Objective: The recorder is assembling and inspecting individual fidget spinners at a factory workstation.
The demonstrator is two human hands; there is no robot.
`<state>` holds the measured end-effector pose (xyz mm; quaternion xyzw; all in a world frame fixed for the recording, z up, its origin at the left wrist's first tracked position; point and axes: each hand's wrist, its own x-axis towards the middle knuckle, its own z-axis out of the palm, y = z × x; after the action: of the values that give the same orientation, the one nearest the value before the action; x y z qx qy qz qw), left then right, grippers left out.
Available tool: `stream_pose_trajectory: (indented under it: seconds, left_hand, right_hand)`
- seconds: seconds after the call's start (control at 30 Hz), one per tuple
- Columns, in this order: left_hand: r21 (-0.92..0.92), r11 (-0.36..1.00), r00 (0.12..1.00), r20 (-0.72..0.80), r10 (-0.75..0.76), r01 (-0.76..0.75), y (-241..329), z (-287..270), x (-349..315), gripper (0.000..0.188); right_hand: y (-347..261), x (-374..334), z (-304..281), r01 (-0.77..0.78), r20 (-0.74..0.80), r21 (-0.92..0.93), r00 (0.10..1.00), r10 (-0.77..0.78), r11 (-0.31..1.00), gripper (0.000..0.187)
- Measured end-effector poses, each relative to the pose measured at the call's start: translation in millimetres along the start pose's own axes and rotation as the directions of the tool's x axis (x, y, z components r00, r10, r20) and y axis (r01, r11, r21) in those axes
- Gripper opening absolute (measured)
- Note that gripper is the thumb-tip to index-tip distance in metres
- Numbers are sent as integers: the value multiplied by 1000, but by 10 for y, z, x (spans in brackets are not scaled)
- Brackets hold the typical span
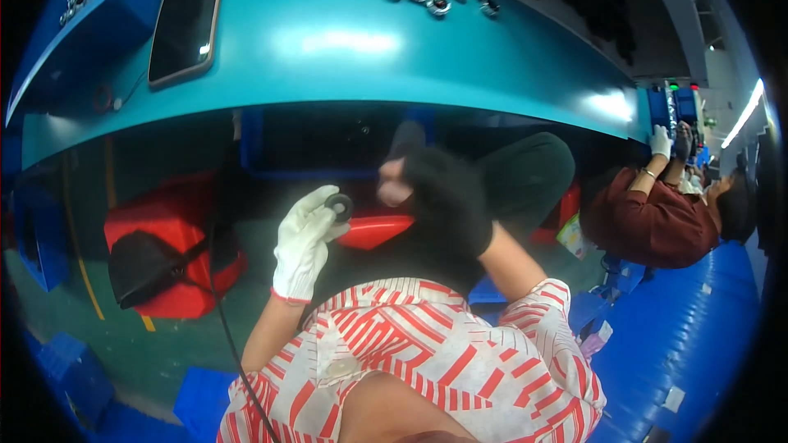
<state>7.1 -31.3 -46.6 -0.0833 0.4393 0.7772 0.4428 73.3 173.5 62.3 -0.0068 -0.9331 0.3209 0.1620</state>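
Note:
My left hand (302, 239) wears a white glove. Between its thumb and fingers it pinches a small round black part (339, 207) with a pale centre, held above my lap. To the right of it, my right hand (427, 184) is in a black glove with bare fingertips and is smeared by motion. Its fingers look bent, but I cannot make out what is in them, if anything. A blurred grey cylinder-like shape (405, 141) shows just beyond those fingertips; whether the hand touches it is unclear.
Ahead is a teal table (345, 74) bearing a phone (187, 20), a cluster of small shiny round parts (439, 5) and a blue bin (123, 0) of metal pieces. A black bag (144, 267) rests on a red stool (193, 295). A co-worker (657, 217) sits at right.

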Motion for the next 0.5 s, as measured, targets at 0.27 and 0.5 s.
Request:
stream_pose_trajectory:
  seconds: [0.27,0.5]
  left_hand:
    - [-48,999,999,43,-6,8,71,112,69,33]
    - [-52,999,999,33,-6,8,65,28,42,34]
  right_hand:
    - [1219,803,-898,-148,-418,-302,908,8,942,24]
    - [1388,961,-911,-455,-317,-335,879,356,825,36]
